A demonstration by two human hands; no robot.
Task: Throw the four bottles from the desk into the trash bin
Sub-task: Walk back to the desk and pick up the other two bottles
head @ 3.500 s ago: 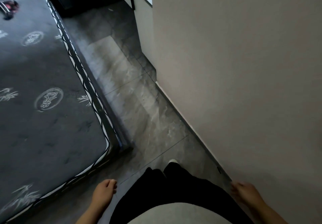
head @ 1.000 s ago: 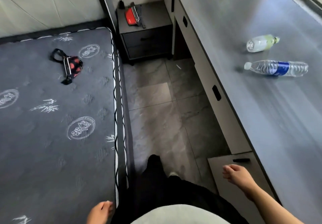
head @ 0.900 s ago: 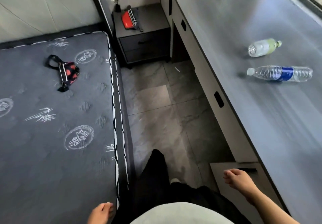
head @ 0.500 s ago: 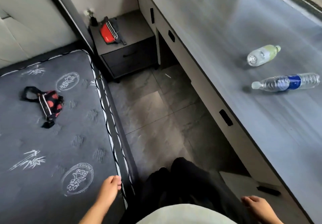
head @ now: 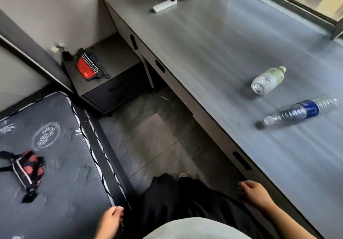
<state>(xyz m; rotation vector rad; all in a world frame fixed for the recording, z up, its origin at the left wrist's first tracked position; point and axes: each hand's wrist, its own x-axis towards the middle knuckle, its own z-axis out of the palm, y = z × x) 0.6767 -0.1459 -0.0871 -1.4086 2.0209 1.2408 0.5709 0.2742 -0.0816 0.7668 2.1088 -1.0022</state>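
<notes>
We see both hands low and empty. The right hand [head: 255, 192] hangs beside the front face of the desk [head: 213, 56], its fingers [head: 245, 184] loosely curled and close together, gripping nothing. The left hand [head: 111, 220] hangs over the edge of the mattress [head: 61, 173], fingers loosely curled inward, likewise holding nothing. Ahead of the right fingertips and well apart from them, up on the desk top, two bottles lie on their sides. The nearer one is a clear water bottle [head: 300, 111] with a blue label, its cap end pointing back toward the desk's front edge. Just beyond it, farther from the fingers, lies a shorter pale green bottle [head: 268, 80], its base turned toward us. Far past both, near the desk's far end, rests a white remote [head: 164, 5]. Forward of the left fingers, a dark nightstand [head: 111, 82] carries a red pouch [head: 87, 67], and a black-and-red bag [head: 27, 170] lies on the mattress out to the left of them.
</notes>
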